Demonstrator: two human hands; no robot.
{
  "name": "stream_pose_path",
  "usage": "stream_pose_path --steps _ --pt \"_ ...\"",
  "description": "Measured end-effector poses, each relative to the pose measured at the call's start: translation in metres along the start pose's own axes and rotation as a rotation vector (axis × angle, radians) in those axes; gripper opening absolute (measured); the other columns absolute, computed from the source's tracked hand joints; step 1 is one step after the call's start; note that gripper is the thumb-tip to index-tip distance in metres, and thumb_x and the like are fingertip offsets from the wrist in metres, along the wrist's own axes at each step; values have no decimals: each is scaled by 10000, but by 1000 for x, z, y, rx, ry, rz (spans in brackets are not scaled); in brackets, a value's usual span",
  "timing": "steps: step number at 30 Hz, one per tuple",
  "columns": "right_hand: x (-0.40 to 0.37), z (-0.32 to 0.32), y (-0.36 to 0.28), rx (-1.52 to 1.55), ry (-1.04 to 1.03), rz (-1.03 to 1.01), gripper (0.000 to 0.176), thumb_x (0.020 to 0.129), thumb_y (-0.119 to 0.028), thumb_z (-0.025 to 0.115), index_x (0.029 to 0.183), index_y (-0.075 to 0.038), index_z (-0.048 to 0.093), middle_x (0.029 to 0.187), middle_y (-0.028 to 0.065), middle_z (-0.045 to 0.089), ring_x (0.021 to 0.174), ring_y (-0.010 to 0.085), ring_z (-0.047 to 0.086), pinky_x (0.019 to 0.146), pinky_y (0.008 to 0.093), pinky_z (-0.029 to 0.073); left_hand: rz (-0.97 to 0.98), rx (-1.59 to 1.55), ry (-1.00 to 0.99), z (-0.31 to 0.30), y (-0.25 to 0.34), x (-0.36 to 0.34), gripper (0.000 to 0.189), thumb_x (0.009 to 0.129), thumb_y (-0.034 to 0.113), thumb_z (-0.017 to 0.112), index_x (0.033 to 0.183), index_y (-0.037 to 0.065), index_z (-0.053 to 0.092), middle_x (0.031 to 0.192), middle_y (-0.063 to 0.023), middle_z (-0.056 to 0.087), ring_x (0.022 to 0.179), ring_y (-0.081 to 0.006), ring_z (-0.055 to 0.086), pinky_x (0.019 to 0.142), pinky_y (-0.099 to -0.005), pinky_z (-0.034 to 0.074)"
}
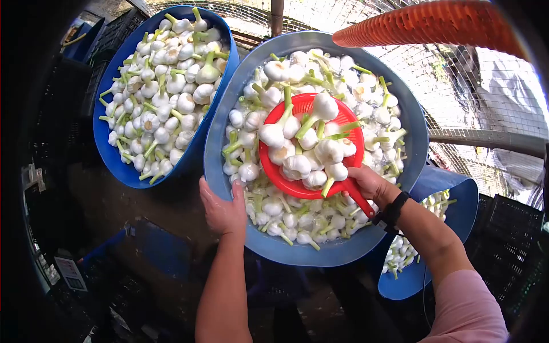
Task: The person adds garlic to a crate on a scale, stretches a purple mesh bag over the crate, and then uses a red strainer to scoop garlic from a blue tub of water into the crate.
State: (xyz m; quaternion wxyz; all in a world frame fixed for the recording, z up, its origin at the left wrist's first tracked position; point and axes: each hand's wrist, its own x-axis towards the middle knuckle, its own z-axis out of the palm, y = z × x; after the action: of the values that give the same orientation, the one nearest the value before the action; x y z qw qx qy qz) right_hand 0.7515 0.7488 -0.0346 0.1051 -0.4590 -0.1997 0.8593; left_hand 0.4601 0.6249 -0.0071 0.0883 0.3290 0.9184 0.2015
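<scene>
My right hand (369, 184) is wrapped round the handle of a red plastic strainer (360, 200). Garlic bulbs (297, 166) with short green stems are heaped in the strainer's basket. It is over a large round blue-grey tub (311, 257) full of more garlic bulbs (274, 220) in water. At the tub's near left edge is my left hand (223, 208), fingers stretched and thumb apart. It seems to touch the rim and holds nothing.
A blue tub (103, 151) piled with garlic stands at the left. Another blue container (460, 208) with garlic is at the lower right. An orange ribbed hose (429, 26) crosses the top right, before wire mesh. Black crates (512, 237) stand at the right.
</scene>
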Motion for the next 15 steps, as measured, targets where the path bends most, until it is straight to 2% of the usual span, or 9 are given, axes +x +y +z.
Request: stream_pose_path --steps 3,8,9,10,11,12,14,15 --pt "-28 15 10 46 -36 -25 324 869 -134 553 1175 -37 508 977 103 637 700 158 642 459 246 503 -40 4 -4 0 -2 0 742 722 436 666 1300 87 356 1228 -155 499 1056 -378 530 827 -469 458" --pt "-85 43 36 -20 97 -134 302 865 -149 567 1123 4 526 916 108 640 683 163 638 470 256 506 -84 -72 -23 -1 -8 0 720 720 472 650 1293 138 370 1224 -133 511 1063 -366 533 843 -466 440" --pt "-98 48 45 -96 107 -182 356 903 -211 523 1170 22 498 998 108 629 722 153 641 487 236 506 -81 -153 -84 -5 -11 1 721 734 475 638 1298 120 363 1217 -148 509 1080 -369 516 871 -457 428" --pt "-112 55 55 -94 112 -185 355 903 -208 513 1169 25 496 988 107 628 734 158 631 504 244 496 12 -345 -98 3 -28 5 732 772 487 612 1333 108 334 1236 -180 496 1108 -356 504 903 -424 412" --pt "-129 71 63 -116 136 -240 347 900 -199 510 1163 27 498 983 111 626 725 163 625 505 251 490 20 -637 -233 11 -47 12 751 826 535 545 1380 101 281 1325 -207 425 1205 -333 437 936 -422 381" --pt "-145 88 73 -143 156 -302 339 897 -189 507 1157 28 501 977 115 624 716 168 618 506 258 484 -137 -821 -313 0 -58 0 780 833 572 505 1395 93 254 1350 -203 400 1234 -328 405 937 -427 376" --pt "-174 112 98 -235 236 -287 316 888 -165 498 1137 30 515 966 130 618 686 177 601 519 276 488 -453 -1187 -464 -30 -83 -29 841 847 646 425 1426 79 201 1401 -193 349 1291 -318 341 941 -436 367" --pt "-185 123 119 -224 251 -312 314 886 -166 502 1132 28 520 955 125 619 682 175 600 522 273 488 -414 -1223 -550 -49 -105 -50 871 846 689 349 1453 109 118 1454 -189 251 1349 -343 221 957 -481 349"
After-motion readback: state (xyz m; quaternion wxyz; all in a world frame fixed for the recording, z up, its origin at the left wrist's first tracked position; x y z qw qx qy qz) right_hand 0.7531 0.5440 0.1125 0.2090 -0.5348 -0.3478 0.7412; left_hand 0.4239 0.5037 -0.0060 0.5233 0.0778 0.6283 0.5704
